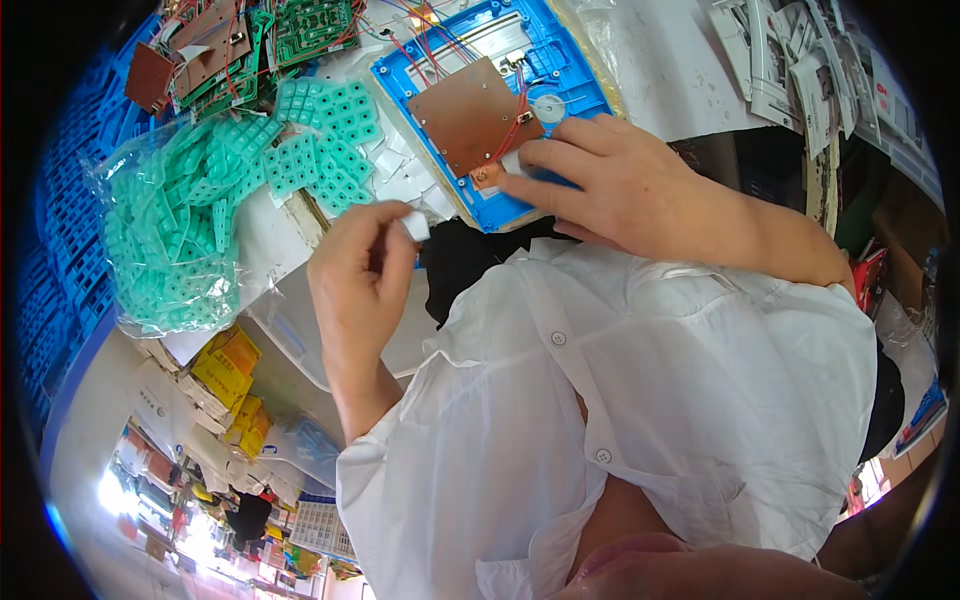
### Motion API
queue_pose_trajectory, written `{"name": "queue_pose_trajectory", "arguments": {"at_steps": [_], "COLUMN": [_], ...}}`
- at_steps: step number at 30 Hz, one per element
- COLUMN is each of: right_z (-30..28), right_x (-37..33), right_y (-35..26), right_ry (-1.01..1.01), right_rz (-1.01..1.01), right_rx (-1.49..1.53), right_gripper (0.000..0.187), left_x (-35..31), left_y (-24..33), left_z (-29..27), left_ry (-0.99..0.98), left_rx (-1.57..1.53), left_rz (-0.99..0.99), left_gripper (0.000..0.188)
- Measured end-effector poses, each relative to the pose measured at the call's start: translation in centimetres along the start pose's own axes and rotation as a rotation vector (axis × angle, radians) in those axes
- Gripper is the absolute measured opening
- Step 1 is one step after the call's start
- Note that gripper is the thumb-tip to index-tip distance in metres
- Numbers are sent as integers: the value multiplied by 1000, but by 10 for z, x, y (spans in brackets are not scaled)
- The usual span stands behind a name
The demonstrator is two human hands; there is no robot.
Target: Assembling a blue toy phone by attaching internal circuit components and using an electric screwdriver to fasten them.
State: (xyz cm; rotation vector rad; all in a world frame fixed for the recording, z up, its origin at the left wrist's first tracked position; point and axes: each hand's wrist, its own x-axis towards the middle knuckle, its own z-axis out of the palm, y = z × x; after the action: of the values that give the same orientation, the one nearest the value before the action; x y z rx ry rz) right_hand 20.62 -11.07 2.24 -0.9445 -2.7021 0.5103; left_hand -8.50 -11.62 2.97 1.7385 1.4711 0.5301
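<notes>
My left hand (pixel 362 275) is raised just off the near-left corner of a blue plastic casing (pixel 490 216), pinching a small white piece (pixel 416 226) between thumb and fingers. My right hand (pixel 625 190) lies over the casing's near right part, fingers apart and slightly bent. Its fingertips come close to a copper-coloured square (pixel 487 178) and a whitish bit whose kind I cannot make out. Inside the casing sits a brown circuit board (pixel 472 115) with red wires. A round whitish disc (pixel 548 108) shows beyond my right fingers.
Left of the casing lie scattered white pieces (pixel 392 165) and turquoise rubber keypads (pixel 325 135), many in a clear bag (pixel 175 250). Wired green circuit boards (pixel 310 30) are heaped at the far left. Blue plastic parts (pixel 75 190) are stacked along the left; grey-white strips (pixel 790 60) lie far right.
</notes>
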Motion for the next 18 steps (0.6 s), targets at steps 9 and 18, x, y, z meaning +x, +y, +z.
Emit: {"name": "queue_pose_trajectory", "arguments": {"at_steps": [9,18], "right_z": [6,-11], "right_x": [-5,-48], "right_y": [11,30], "right_ry": [119,431], "right_rz": [0,294], "right_rx": [103,115], "right_gripper": [46,31], "left_x": [44,74], "left_y": [41,50], "left_z": [0,52], "left_ry": [-72,-126], "left_rx": [81,315], "left_rz": [196,382], "left_gripper": [10,19]}}
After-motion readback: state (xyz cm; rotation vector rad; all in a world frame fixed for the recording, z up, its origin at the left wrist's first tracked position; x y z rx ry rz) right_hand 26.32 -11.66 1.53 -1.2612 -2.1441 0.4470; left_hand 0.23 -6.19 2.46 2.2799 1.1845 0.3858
